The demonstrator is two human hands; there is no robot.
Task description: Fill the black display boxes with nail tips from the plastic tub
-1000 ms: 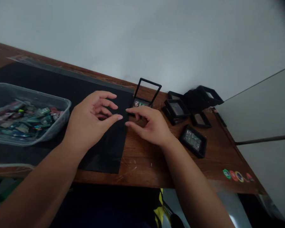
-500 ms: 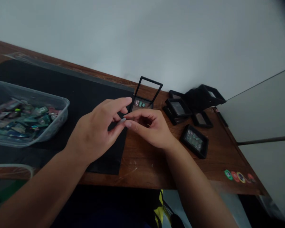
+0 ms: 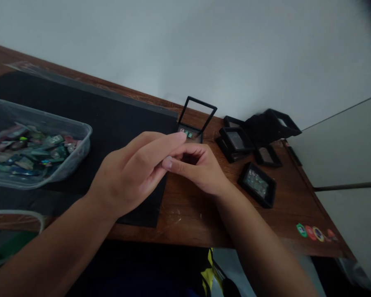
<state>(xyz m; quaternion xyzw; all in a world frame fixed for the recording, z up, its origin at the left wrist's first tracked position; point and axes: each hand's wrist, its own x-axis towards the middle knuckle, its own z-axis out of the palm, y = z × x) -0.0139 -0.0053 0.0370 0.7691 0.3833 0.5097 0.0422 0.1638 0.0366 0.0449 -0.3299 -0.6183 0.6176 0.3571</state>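
My left hand (image 3: 131, 175) and my right hand (image 3: 202, 171) meet over the front of an open black display case (image 3: 202, 102). The fingers of my left hand are pressed together, its index finger stretched toward the case and covering the fingertips behind. My right thumb and fingers pinch at the left fingertips. Whatever lies between them is hidden. The case's framed lid stands tilted up, and a few small pink and green stones (image 3: 187, 133) sit in its base, partly covered by my left index finger.
On a black mat (image 3: 120, 119) at left stands a clear plastic tub (image 3: 88, 136) of greenish and pink stone pieces. Several black cases (image 3: 236, 140) are piled at right, with a filled case (image 3: 256, 183) nearer me. Round stickers (image 3: 311, 232) lie along the right front edge.
My left index finger has come down and forward over the joined fingertips. The small greyish flat piece seen between the hands before is now out of sight. The view has shifted slightly.
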